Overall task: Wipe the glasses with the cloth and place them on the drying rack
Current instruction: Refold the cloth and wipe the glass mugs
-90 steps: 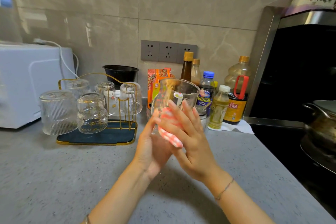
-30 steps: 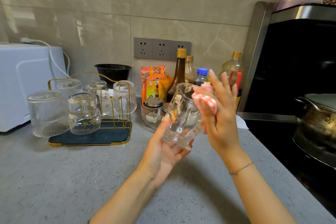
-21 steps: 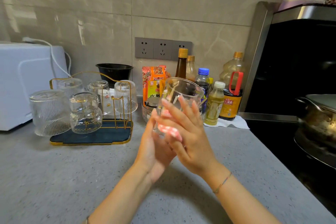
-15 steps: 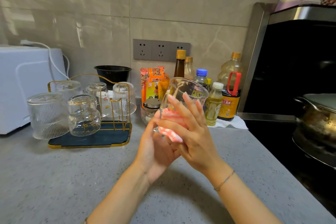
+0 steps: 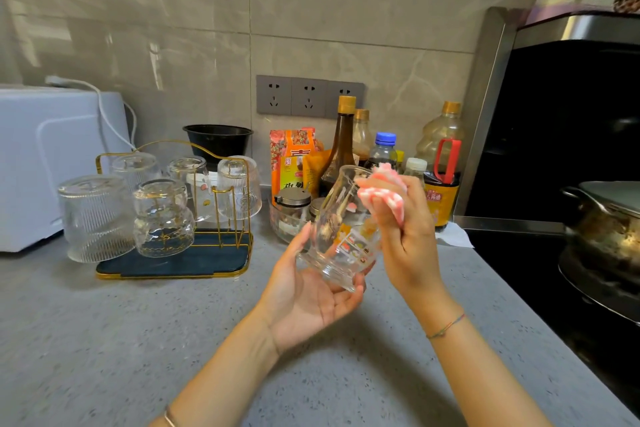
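Cradling glass (image 5: 341, 232) in L hand (image 5: 304, 302); R hand (image 5: 407, 239) grips cloth (image 5: 384, 191).

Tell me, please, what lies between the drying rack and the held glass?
In the head view, a clear dish with lidded jars sits between the drying rack and the glass.
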`<state>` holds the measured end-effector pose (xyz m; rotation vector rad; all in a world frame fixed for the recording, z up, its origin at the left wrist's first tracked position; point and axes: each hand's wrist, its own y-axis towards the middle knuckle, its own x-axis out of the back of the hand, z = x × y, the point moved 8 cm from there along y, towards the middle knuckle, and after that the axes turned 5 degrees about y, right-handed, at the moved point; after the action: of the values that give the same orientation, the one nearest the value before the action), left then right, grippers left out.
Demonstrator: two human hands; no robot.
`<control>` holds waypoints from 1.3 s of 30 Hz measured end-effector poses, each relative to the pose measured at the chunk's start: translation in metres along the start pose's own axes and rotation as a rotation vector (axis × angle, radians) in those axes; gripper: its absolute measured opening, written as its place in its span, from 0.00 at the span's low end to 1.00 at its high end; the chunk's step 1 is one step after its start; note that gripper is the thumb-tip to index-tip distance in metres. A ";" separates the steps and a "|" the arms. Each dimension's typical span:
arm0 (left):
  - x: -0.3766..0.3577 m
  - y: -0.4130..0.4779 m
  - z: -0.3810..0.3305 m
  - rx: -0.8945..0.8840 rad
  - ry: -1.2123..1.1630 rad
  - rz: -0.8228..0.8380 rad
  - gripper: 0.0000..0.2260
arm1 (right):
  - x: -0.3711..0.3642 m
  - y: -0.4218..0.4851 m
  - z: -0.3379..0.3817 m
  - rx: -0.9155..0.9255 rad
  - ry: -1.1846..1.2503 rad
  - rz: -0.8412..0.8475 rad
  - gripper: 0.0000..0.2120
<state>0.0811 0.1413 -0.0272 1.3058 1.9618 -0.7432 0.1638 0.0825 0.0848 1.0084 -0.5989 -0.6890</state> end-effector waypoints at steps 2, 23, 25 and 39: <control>0.003 0.001 0.000 0.011 0.004 -0.021 0.34 | -0.003 -0.003 -0.009 -0.027 -0.020 0.016 0.17; 0.005 -0.005 -0.024 -0.462 0.310 -0.200 0.25 | -0.020 -0.005 0.006 0.074 -0.070 0.102 0.21; 0.006 -0.005 -0.025 -0.456 0.273 -0.195 0.22 | -0.032 -0.013 0.013 0.146 -0.138 0.167 0.22; -0.005 -0.009 -0.028 -0.356 0.226 -0.046 0.18 | -0.038 -0.018 0.027 0.313 -0.302 0.287 0.18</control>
<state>0.0683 0.1570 -0.0053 1.1689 2.1854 -0.2546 0.1155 0.0905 0.0748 1.0856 -1.1188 -0.5025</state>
